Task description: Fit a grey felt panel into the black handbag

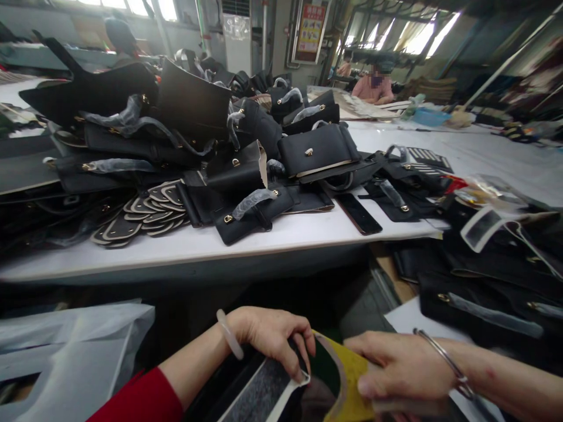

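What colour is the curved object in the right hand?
The curved object is mostly yellow; see head view.

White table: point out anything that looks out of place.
The phone on the white table looks odd, lying among black bag parts; no spill or damage is evident there.

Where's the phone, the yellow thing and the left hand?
Phone [359,214], head view: its upper face.
Yellow thing [352,369], head view: its curved side.
Left hand [273,335], head view: back of the hand.
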`<state>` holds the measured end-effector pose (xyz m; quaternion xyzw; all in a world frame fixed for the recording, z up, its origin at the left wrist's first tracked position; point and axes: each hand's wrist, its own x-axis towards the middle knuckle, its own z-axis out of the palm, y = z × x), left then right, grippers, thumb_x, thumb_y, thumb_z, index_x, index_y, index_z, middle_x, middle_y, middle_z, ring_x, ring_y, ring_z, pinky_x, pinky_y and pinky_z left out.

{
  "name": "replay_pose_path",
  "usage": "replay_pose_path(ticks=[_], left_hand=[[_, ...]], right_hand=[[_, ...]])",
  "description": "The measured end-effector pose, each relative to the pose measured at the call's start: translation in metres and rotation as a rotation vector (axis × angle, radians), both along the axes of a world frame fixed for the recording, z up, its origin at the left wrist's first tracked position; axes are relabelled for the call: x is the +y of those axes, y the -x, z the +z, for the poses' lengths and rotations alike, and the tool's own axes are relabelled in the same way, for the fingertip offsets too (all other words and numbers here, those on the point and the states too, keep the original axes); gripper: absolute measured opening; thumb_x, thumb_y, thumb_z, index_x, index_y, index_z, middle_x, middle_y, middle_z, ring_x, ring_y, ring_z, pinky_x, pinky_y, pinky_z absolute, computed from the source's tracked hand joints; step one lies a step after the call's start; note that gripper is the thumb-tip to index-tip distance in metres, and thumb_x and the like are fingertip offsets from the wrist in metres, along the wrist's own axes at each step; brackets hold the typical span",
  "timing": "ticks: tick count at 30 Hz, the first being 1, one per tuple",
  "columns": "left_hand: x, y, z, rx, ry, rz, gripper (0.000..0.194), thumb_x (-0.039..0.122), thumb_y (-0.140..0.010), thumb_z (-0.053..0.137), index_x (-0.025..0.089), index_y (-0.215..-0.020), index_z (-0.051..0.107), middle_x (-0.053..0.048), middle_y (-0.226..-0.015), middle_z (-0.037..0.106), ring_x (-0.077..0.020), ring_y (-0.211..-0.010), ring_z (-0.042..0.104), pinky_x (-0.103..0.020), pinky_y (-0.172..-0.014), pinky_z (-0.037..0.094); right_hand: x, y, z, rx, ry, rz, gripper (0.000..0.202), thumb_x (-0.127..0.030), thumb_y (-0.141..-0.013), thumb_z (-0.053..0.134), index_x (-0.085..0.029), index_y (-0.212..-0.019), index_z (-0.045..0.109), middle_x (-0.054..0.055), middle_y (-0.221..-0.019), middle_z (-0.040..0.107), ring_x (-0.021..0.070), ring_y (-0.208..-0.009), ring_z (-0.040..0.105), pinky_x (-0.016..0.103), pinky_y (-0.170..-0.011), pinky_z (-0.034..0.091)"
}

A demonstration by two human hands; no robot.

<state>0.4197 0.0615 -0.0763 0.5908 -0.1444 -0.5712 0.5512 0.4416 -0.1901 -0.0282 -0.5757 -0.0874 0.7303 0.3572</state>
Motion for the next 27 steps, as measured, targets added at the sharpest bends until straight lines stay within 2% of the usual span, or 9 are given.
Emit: replay_pose_path(ticks=[2,5,8,10,16,19,23,27], left_hand=[[0.001,0.0,0.004,-0.019,-0.01,0.007,0.063,0.034,-0.041,0.092,0.023,-0.091,0.054,0.002,-0.084,0.067,-0.021,-0.083,0.063,-0.033,-0.08,0.047],[0.004,-0.001,0.01,-0.124,-0.101,0.012,0.06,0.031,-0.046,0.09,0.024,-0.096,0.058,0.004,-0.084,0.066,-0.0201,-0.082,0.062,-0.031,-0.077,0.046],[0.006,-0.001,0.012,-0.237,-0.179,-0.009,0.061,0.027,-0.051,0.089,0.026,-0.106,0.062,0.006,-0.083,0.064,-0.017,-0.076,0.061,-0.027,-0.07,0.045],[0.007,-0.001,0.011,-0.26,-0.174,-0.018,0.063,0.025,-0.053,0.088,0.026,-0.111,0.062,0.007,-0.082,0.064,-0.0155,-0.074,0.061,-0.025,-0.067,0.045],[0.006,0.0,0.004,-0.245,-0.122,0.014,0.069,0.022,-0.053,0.088,0.024,-0.116,0.06,0.007,-0.082,0.065,-0.0137,-0.072,0.061,-0.022,-0.064,0.045],[0.005,0.001,0.005,-0.229,-0.118,0.035,0.069,0.018,-0.054,0.087,0.023,-0.116,0.06,0.007,-0.081,0.065,-0.0127,-0.071,0.06,-0.021,-0.065,0.044],[0.006,0.001,0.009,-0.199,-0.107,0.052,0.068,0.014,-0.054,0.086,0.022,-0.116,0.059,0.007,-0.081,0.065,-0.0128,-0.071,0.061,-0.021,-0.064,0.045],[0.008,0.001,0.011,-0.261,-0.123,0.031,0.066,0.015,-0.056,0.084,0.024,-0.117,0.059,0.005,-0.086,0.068,-0.0138,-0.074,0.062,-0.02,-0.064,0.045]], right_hand=[[0.012,0.013,0.002,-0.053,0.024,-0.045,0.062,-0.074,-0.072,0.063,-0.018,-0.094,0.051,0.001,-0.066,0.061,0.005,-0.036,0.049,0.014,-0.034,0.044],[0.028,0.023,0.008,-0.214,0.087,-0.029,0.041,-0.057,-0.081,0.055,-0.018,-0.091,0.049,-0.001,-0.06,0.056,0.0071,-0.036,0.045,0.015,-0.032,0.037],[0.036,0.026,0.01,-0.465,0.085,0.045,0.02,-0.038,-0.082,0.053,-0.018,-0.079,0.05,-0.003,-0.064,0.05,0.0078,-0.047,0.043,0.015,-0.038,0.03],[0.039,0.027,0.009,-0.555,0.063,0.066,0.018,-0.033,-0.081,0.052,-0.018,-0.072,0.048,-0.003,-0.063,0.045,0.0084,-0.053,0.04,0.017,-0.042,0.028],[0.042,0.031,0.001,-0.547,0.094,0.057,0.016,-0.031,-0.083,0.049,-0.018,-0.075,0.05,-0.003,-0.066,0.046,0.0094,-0.055,0.039,0.019,-0.045,0.027],[0.043,0.033,-0.001,-0.564,0.085,0.084,0.017,-0.032,-0.085,0.048,-0.018,-0.075,0.049,-0.003,-0.066,0.046,0.0091,-0.056,0.038,0.019,-0.046,0.026],[0.044,0.035,-0.002,-0.491,0.066,0.056,0.016,-0.03,-0.086,0.048,-0.018,-0.076,0.049,-0.004,-0.066,0.043,0.009,-0.057,0.037,0.019,-0.049,0.028],[0.048,0.038,-0.002,-0.509,0.036,0.031,0.013,-0.027,-0.084,0.048,-0.018,-0.075,0.049,-0.003,-0.071,0.045,0.0096,-0.063,0.038,0.02,-0.054,0.031]])
